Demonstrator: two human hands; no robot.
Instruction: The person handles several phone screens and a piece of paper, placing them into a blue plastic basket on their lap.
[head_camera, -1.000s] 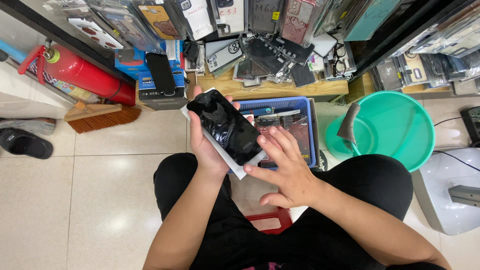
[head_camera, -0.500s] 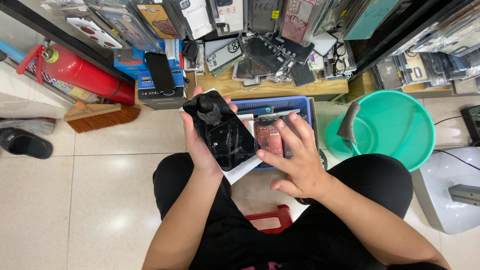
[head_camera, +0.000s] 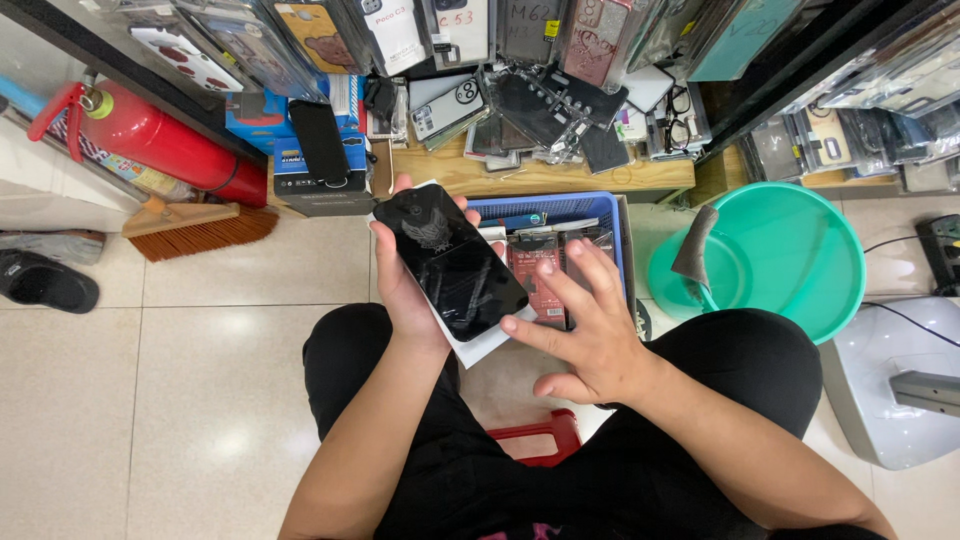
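My left hand (head_camera: 405, 290) holds up a black phone case (head_camera: 448, 260) with a pale winged emblem, together with a white backing card behind it. My right hand (head_camera: 590, 335) hovers just right of the case with its fingers spread and nothing in them, over the near edge of a blue plastic basket (head_camera: 610, 215). The basket holds several packaged phone cases, red and dark ones among them. I sit on a low red stool (head_camera: 540, 435), my knees in black trousers on either side.
A wooden shelf (head_camera: 540, 175) ahead carries many packaged phone cases. A red fire extinguisher (head_camera: 160, 140) and a brush (head_camera: 195, 228) lie at the left, a black shoe (head_camera: 45, 282) further left. A green bucket (head_camera: 790, 250) with a grey cloth stands at the right, beside a grey appliance (head_camera: 900, 390).
My right hand has let go of the case's lower edge and moved off to the right, fingers spreading. My left hand has tilted the case a little more upright.
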